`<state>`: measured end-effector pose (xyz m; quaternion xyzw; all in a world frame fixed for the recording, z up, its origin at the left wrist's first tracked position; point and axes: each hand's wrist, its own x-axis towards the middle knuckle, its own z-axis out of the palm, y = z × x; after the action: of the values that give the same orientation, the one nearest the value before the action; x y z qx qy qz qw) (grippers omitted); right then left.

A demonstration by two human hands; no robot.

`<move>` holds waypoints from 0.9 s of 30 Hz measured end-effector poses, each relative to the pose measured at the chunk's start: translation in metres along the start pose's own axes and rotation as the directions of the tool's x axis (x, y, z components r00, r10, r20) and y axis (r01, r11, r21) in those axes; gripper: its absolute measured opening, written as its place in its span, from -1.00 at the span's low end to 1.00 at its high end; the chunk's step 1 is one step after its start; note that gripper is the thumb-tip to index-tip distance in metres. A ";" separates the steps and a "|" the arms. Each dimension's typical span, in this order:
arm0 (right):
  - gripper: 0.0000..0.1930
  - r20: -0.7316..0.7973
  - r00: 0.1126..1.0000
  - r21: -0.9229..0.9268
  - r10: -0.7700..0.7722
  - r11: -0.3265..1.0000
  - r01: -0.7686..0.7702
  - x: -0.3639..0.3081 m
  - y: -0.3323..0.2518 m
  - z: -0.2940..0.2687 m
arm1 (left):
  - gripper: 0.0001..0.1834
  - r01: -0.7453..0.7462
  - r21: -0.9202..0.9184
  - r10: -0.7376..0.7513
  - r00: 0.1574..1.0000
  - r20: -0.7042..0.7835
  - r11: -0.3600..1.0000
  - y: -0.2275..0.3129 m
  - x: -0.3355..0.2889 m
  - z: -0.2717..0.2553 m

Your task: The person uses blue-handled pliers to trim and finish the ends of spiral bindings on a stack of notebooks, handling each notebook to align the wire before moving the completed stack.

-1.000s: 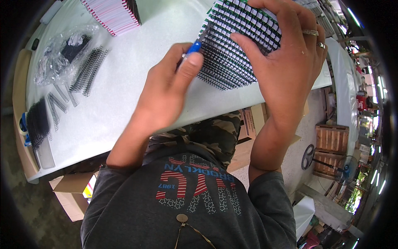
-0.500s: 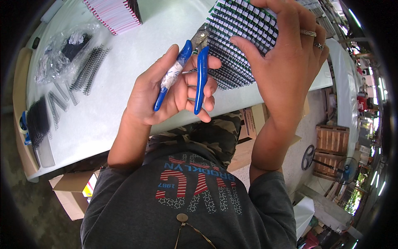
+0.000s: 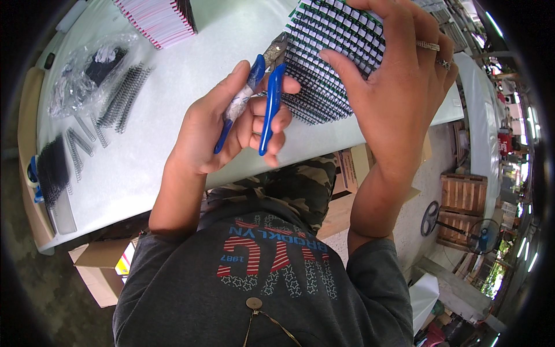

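Note:
In my left hand (image 3: 217,115) is a pair of wire cutters (image 3: 270,87) with blue handles, one wrapped in whitish tape. Their metal jaws meet the left edge of a stack of wire-bound books (image 3: 329,52), whose dark coils and white page edges face me in rows. My right hand (image 3: 399,75), with rings on two fingers, is curved over the stack's right side, thumb lying along the coils. Its fingertips run to the upper edge of the view, and what they grip beyond the thumb is partly hidden.
Another stack of bound books (image 3: 156,20) with red-marked edges stands at the far left of the white table (image 3: 173,75). Loose wire coils (image 3: 124,98), a clear plastic bag (image 3: 87,72) and a dark bundle of coils (image 3: 53,170) lie leftward. An open carton (image 3: 104,272) sits below the table.
The cutters' handles have drawn closer together as my left fingers curl in. The jaws have shifted slightly at the stack's left edge. My right hand stays nearly still.

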<state>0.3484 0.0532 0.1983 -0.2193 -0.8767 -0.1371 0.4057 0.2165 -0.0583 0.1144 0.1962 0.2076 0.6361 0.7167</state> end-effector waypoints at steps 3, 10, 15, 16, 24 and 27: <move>-0.39 -0.007 1.000 -0.001 -0.002 1.000 0.002 -0.001 0.000 0.001 | -0.30 -0.016 0.457 0.086 0.987 -0.133 0.889 -0.004 -0.001 0.006; -0.32 0.018 1.000 -0.057 0.014 0.998 -0.013 -0.004 0.000 0.002 | -0.28 -0.056 0.503 0.183 0.961 -0.206 0.862 -0.016 0.005 0.003; -0.30 0.025 0.999 -0.053 0.022 0.998 -0.020 -0.003 -0.003 0.001 | -0.30 -0.009 -0.062 0.007 0.999 -0.043 0.998 -0.013 0.002 -0.002; -0.29 0.024 1.000 -0.061 0.014 0.998 -0.012 -0.002 -0.003 0.001 | -0.31 -0.026 -0.144 0.039 0.995 0.088 0.989 -0.015 0.003 -0.015; -0.24 0.035 0.999 -0.047 0.027 0.999 -0.025 -0.006 -0.001 0.003 | -0.43 0.035 0.919 0.443 0.869 -0.222 0.392 -0.020 0.006 -0.003; -0.21 0.043 0.999 -0.023 0.024 0.999 -0.023 -0.005 -0.003 0.003 | -0.28 -0.035 0.528 0.182 0.956 -0.230 0.848 -0.019 0.003 -0.004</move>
<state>0.3482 0.0506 0.1923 -0.2370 -0.8811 -0.1374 0.3855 0.2309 -0.0575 0.1007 0.3045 0.4560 0.6171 0.5643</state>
